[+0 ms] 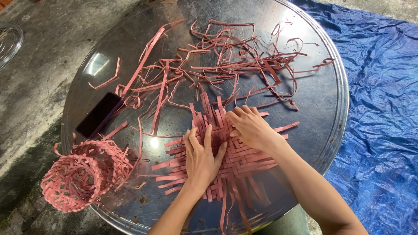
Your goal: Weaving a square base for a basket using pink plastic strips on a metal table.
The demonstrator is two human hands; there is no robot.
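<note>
A flat woven mat of pink strips lies on a round metal tray, with loose strip ends sticking out all round. My left hand presses flat on the mat's left half, fingers spread. My right hand rests on the mat's upper right part, fingers curled down onto the strips near the far edge; whether it pinches a strip is hidden. A tangle of loose pink strips lies across the far half of the tray.
A finished small pink woven basket lies on its side at the tray's left front edge. A dark phone lies left of the mat. Blue tarpaulin covers the ground on the right; grey concrete on the left.
</note>
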